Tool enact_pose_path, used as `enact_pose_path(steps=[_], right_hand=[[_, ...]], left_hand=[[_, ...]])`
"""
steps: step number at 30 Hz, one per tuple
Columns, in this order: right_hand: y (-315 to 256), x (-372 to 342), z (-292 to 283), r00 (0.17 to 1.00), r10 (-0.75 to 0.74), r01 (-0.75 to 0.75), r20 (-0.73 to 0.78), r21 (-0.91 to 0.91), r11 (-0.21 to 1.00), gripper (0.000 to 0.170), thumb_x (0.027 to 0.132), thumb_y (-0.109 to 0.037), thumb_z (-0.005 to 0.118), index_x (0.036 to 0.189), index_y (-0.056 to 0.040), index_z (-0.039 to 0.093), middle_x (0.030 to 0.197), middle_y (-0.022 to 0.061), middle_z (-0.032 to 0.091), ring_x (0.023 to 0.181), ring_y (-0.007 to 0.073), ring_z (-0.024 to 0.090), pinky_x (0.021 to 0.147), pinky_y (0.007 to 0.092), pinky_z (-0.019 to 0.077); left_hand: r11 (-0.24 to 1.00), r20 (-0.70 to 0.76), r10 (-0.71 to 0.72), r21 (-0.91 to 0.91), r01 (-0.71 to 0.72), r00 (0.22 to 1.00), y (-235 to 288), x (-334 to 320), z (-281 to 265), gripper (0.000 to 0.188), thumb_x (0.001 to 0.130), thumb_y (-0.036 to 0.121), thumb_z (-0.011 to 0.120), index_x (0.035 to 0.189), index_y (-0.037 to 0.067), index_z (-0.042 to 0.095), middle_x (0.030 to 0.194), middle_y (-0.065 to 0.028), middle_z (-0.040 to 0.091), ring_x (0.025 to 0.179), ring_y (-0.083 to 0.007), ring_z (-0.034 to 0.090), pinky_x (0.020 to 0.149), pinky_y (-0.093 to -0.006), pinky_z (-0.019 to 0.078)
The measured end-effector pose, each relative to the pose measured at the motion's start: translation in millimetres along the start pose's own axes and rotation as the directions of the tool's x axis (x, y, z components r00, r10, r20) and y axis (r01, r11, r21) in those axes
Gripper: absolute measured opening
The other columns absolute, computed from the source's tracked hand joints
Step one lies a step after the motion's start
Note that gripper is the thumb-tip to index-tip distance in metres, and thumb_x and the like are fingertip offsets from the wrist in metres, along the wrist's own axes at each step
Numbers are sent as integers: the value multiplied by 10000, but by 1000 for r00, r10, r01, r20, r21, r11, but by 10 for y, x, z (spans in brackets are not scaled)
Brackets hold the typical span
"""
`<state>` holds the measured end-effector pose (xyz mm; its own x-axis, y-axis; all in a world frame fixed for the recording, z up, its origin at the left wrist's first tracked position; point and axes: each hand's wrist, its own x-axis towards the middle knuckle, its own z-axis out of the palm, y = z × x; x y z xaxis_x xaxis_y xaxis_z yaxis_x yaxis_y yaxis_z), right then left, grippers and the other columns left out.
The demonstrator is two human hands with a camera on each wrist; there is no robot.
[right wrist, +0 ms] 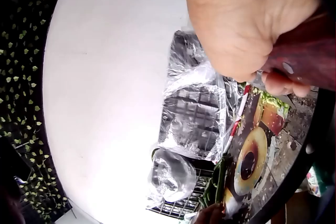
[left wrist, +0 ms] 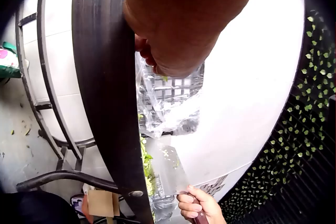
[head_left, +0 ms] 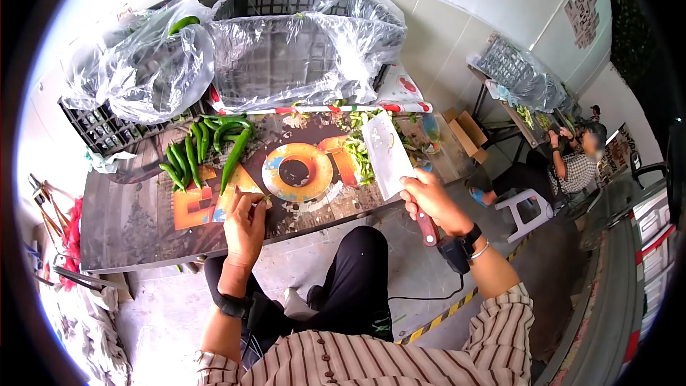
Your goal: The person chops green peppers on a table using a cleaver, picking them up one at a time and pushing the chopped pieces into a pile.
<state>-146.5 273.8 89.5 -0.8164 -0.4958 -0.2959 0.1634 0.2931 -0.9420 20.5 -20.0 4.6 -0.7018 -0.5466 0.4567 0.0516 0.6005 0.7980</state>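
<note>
My right hand (head_left: 437, 204) grips the dark red handle (head_left: 427, 229) of a wide cleaver (head_left: 386, 151), its blade pointing up and away over the table's right part, beside chopped green pepper (head_left: 362, 157). Bits of pepper cling to the blade (left wrist: 169, 166). In the right wrist view the hand (right wrist: 236, 24) is wrapped round the handle (right wrist: 307, 58). My left hand (head_left: 245, 230) is at the table's near edge with bent fingers, a small green piece (head_left: 268, 202) pinched at the fingertips. Just beyond it lie whole long green peppers (head_left: 234, 161).
Behind the peppers stand a plastic-lined crate (head_left: 275, 61) and a plastic bag (head_left: 153, 75) on a black crate (head_left: 107, 129). The printed table (head_left: 136, 207) has scattered scraps. A cardboard box (head_left: 466, 134) is at the right; farther off, a seated person (head_left: 575, 171) works at another table.
</note>
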Motion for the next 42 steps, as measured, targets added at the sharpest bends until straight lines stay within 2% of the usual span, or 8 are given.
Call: enact_pose_path(steps=[7,11,14,15,19,25,31,42], right_hand=[[-92,-161,130,994,78,-78,78,4,997,115,972,-160,493,934,-51,483,669,-6,465,456,73,466,387,243,404],[45,-132,298,977,57,-40,206,-86,996,166,960,-175,519,929,-15,489,678,25,512,451,94,503,387,253,420],[114,-21,524,940,75,-90,333,31,995,165,944,-159,545,929,-4,493,689,38,526,458,101,512,394,271,437],[143,48,600,929,84,-119,361,77,990,160,941,-156,548,926,-6,495,689,39,526,458,101,510,395,272,437],[92,333,793,915,47,-110,401,136,985,151,952,-164,537,930,-22,490,693,20,514,469,96,500,395,264,430],[122,687,663,969,27,-74,244,182,981,113,968,-171,518,980,-64,486,701,-10,503,498,69,473,421,248,418],[109,640,551,999,-41,37,25,145,989,113,964,-163,512,911,-82,453,693,7,509,497,80,488,418,258,427],[63,1216,1550,962,-84,-40,261,437,899,99,937,-146,524,902,-68,473,671,17,507,517,125,507,432,319,444]], left_hand=[[999,-2,35,29,-35,999,-21,-34,-26,97,827,39,647,921,17,647,808,-129,586,653,-248,559,613,-326,458],[1000,18,9,9,-9,1000,173,-100,-126,80,847,8,623,925,3,640,757,-49,536,639,-118,491,594,-253,418],[1000,51,27,11,-28,998,124,-209,-129,108,833,-6,629,939,12,641,771,-51,538,662,-129,502,594,-251,417],[998,59,65,16,-66,996,129,-236,-128,168,775,-51,660,927,21,655,813,-88,575,701,-219,544,611,-286,444],[999,100,34,-14,-33,994,196,-257,-112,165,776,-37,662,929,25,656,888,-123,614,782,-290,584,690,-333,480],[999,74,48,-9,-47,996,130,-274,-192,186,759,-26,670,939,20,662,895,-121,616,835,-308,596,735,-360,489],[937,-70,196,306,-167,978,-35,-100,-271,128,765,61,676,891,67,654,902,-81,628,851,-296,562,783,-398,425],[885,-113,212,443,-141,971,-163,-86,-193,114,772,99,686,883,94,659,892,-36,627,846,-259,560,782,-369,404]])
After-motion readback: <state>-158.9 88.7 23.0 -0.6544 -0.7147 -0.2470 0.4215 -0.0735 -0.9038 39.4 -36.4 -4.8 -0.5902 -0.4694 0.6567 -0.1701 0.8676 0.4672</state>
